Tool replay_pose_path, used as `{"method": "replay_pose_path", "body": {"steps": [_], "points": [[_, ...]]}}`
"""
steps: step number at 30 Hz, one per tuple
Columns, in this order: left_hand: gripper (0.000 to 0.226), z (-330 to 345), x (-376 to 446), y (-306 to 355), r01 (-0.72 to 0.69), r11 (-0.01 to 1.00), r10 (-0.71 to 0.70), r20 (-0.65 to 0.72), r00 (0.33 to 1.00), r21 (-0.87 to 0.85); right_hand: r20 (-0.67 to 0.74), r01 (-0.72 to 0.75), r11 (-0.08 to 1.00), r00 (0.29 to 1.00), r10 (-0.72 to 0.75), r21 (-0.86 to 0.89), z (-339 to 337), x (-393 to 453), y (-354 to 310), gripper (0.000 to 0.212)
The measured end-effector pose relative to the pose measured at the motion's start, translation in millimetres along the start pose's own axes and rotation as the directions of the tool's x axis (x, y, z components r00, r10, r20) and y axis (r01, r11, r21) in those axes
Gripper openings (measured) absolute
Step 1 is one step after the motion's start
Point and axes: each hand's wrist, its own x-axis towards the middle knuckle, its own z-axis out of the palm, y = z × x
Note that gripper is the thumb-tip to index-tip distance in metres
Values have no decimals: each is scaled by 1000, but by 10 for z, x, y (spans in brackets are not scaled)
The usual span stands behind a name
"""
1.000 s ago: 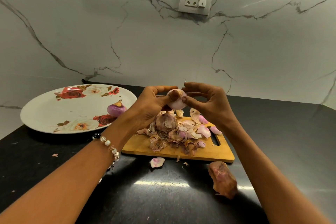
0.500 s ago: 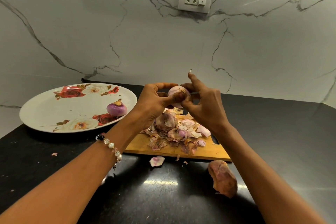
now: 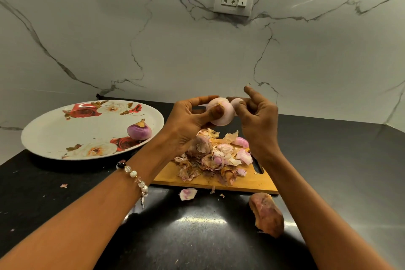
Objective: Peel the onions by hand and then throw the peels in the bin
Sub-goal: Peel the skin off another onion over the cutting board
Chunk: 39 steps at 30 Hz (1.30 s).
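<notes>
I see onion (image 3: 219, 112) above cutting board (image 3: 247, 182), left hand (image 3: 188, 123) gripping it, thumb across front. Right hand (image 3: 256, 120) pinches peel flap (image 3: 237, 102) at onion's right; pull goes rightward.

onion (image 3: 220, 114) partly behind thumb

Pale pink onion (image 3: 219, 112), largely peeled, held above the chopping board, a loose pale layer (image 3: 237, 103) lifted at its right side. Second onion (image 3: 139, 131), purple with dry tip upward, unpeeled, on the plate's right portion. Heap of dry brown and pink peels (image 3: 213, 160) on the board. One large brown peel (image 3: 267, 213) and one small pink peel (image 3: 188, 193) lie on the bench, just off the board's near edge.
</notes>
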Motion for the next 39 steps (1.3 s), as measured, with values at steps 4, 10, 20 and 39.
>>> {"method": "replay_pose_path", "body": {"steps": [4,10,20,39], "points": [[41,-66,13,-17,48,996,-47,12,999,-73,177,-195,945,972,152,262,-70,15,-37,50],[34,-72,26,-34,94,990,-86,85,993,-105,268,-365,883,919,291,294,-79,15,0,36],[17,-74,39,-60,109,985,-109,11,994,-134,246,-272,946,943,226,175,-61,-2,18,40],[29,-64,8,13,167,934,-143,98,985,-315,228,-423,763,906,356,488,-51,34,-39,30]]}}
